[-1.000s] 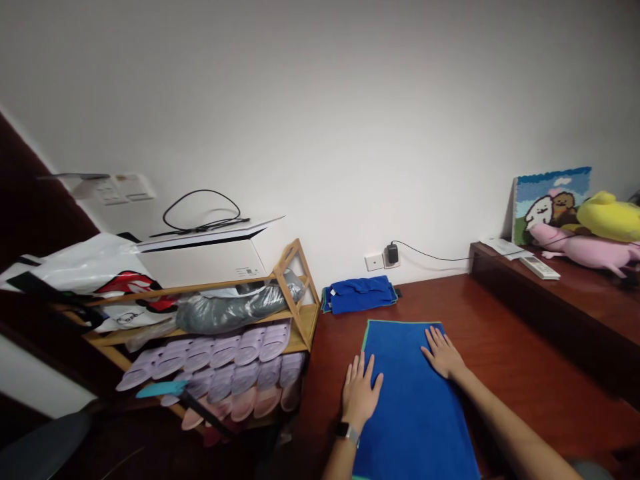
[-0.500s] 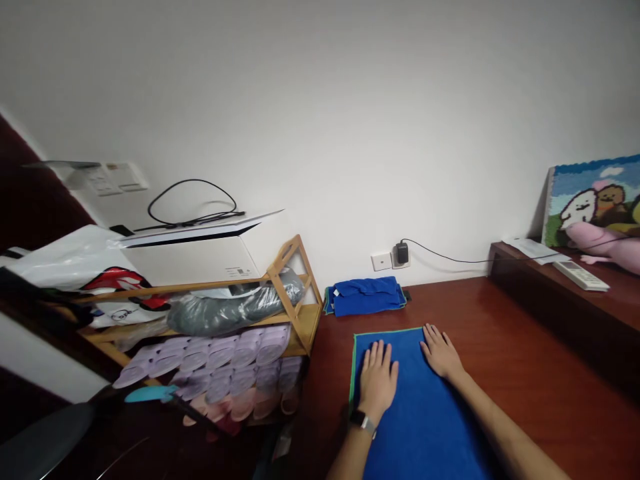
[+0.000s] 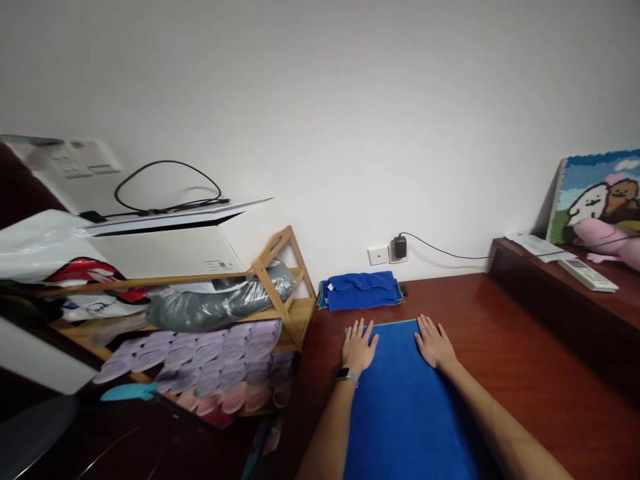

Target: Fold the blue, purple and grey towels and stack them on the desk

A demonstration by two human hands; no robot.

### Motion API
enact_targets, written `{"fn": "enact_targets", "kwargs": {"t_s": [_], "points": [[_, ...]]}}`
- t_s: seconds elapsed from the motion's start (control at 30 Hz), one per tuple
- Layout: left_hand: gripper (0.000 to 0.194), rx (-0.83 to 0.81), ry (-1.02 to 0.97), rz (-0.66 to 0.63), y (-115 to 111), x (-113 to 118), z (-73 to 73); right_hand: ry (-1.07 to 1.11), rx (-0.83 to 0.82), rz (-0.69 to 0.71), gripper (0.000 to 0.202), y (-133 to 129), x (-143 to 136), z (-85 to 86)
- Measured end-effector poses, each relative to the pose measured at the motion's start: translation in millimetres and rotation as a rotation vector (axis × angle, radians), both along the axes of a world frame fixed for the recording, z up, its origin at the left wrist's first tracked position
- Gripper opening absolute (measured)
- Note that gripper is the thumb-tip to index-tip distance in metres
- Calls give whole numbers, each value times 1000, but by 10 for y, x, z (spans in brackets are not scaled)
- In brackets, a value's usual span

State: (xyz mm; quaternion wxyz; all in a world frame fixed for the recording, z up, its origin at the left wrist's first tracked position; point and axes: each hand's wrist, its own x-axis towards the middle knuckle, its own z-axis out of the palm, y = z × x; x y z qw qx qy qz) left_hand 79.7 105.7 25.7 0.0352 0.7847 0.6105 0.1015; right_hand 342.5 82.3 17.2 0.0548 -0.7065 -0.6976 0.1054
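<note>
A blue cloth (image 3: 400,400) with a green edge lies spread on the reddish-brown table (image 3: 505,333). My left hand (image 3: 359,348), with a watch on its wrist, rests flat on the cloth's far left corner, fingers apart. At the far right corner my right hand (image 3: 434,341) lies flat, its fingers spread over the cloth's edge. Neither hand holds anything. Beyond the cloth, a folded blue cloth bundle (image 3: 363,291) sits against the wall.
On the left stands a wooden rack (image 3: 295,313) with purple and pink slippers (image 3: 220,347) and a white box (image 3: 170,250). A black plug (image 3: 400,247) is in the wall. The right ledge bears a remote (image 3: 587,274) and a pink plush toy (image 3: 610,241).
My left hand has moved forward and left to the cloth's far left corner. My right hand stays at the far right corner. The camera view has shifted slightly.
</note>
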Motion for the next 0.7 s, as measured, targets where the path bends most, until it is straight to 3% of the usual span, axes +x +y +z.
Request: {"fn": "enact_targets", "kwargs": {"t_s": [0.07, 0.13, 0.27, 0.33, 0.4, 0.5, 0.6, 0.7], "points": [[58, -9, 24, -13, 29, -66, 47, -1, -11, -1, 71, 1, -5, 21], [56, 29, 28, -41, 1, 8, 75, 0, 3, 4, 72, -9, 2, 30], [56, 166, -51, -206, -196, 525, 21, 18, 57, 65, 73, -45, 31, -15], [57, 129, -78, -272, -299, 809, -55, 9, 47, 87, 72, -63, 40, -61], [60, 74, -79, -273, -352, 948, -133, -6, 44, 86, 71, -78, 44, -105], [62, 57, -39, -181, -310, 736, -193, -18, 45, 63, 71, -91, 40, -142], [61, 53, 39, -43, -183, 184, -145, -26, 34, 49, 71, -84, 26, -106], [57, 50, 98, -26, -92, -264, -7, -35, -7, 44, 70, -77, 4, 20]]}}
